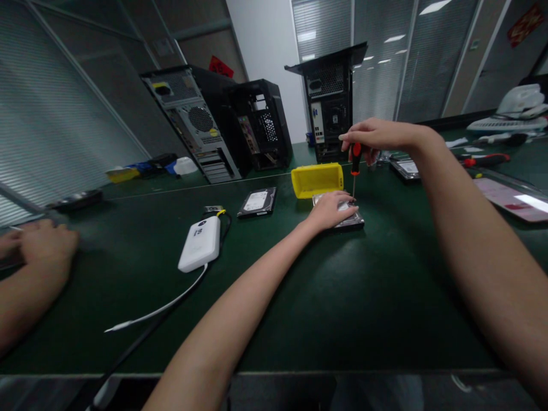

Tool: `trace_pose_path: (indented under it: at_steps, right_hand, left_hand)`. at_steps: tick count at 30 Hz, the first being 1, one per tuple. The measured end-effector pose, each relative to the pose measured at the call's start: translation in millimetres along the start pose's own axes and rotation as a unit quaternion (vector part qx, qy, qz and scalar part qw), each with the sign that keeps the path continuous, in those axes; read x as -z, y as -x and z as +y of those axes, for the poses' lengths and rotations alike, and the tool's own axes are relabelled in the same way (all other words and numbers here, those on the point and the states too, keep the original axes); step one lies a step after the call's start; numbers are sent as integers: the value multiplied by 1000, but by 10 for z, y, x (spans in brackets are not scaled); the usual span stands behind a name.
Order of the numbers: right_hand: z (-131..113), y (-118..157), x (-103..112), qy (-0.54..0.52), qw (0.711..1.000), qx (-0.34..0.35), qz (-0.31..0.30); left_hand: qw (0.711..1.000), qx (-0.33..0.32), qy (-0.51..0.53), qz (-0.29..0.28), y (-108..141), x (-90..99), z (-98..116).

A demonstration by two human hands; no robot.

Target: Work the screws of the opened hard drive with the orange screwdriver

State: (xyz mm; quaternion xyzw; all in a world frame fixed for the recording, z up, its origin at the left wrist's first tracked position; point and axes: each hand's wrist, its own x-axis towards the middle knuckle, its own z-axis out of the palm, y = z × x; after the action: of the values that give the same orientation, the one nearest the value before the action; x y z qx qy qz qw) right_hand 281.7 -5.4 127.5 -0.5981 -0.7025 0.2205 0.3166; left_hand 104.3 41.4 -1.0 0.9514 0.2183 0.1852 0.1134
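On the green table lies a hard drive (349,222), partly covered by my left hand (331,210). That hand rests flat on the drive with its fingers stretched toward the right. Above it, my right hand (370,140) grips a screwdriver (355,158) with a red and black handle. The screwdriver stands nearly upright, its tip down at the drive's upper edge beside my left fingertips. Whether the tip sits in a screw is too small to tell. Just behind the drive is a yellow plastic bin (317,180), its open side facing me.
Another hard drive (257,202) lies left of the bin; a third (406,168) is at right. A white power bank (200,244) with a cable lies nearer. Computer cases (205,120) stand behind. Red-handled pliers (486,160) lie at right. Another person's hands (47,242) are at far left.
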Motion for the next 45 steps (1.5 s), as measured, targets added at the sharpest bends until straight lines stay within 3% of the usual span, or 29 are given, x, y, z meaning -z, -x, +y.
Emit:
trace_pose_path:
  at_steps: [9,20,29,40,45]
  right_hand:
    - [-20,32,15,-21,999,-20,-19]
    - [62,-89,-12,-7,999,37,-7]
    - [66,-55,22,32,999,35,-11]
    - [-47,27,-1,9,999,-52,11]
    - [8,-3,15,-12,998,-53,10]
  left_hand:
    - [1000,-2,5,-1,-5,1,-11]
    - [1000,6,4,-3,-16,-1,3]
    - [1000,0,4,1,-9,-1,0]
    - [1000,-5,-2,2,-2,-5,-8]
    - [1000,-12,-5,3,-6,-11,-23]
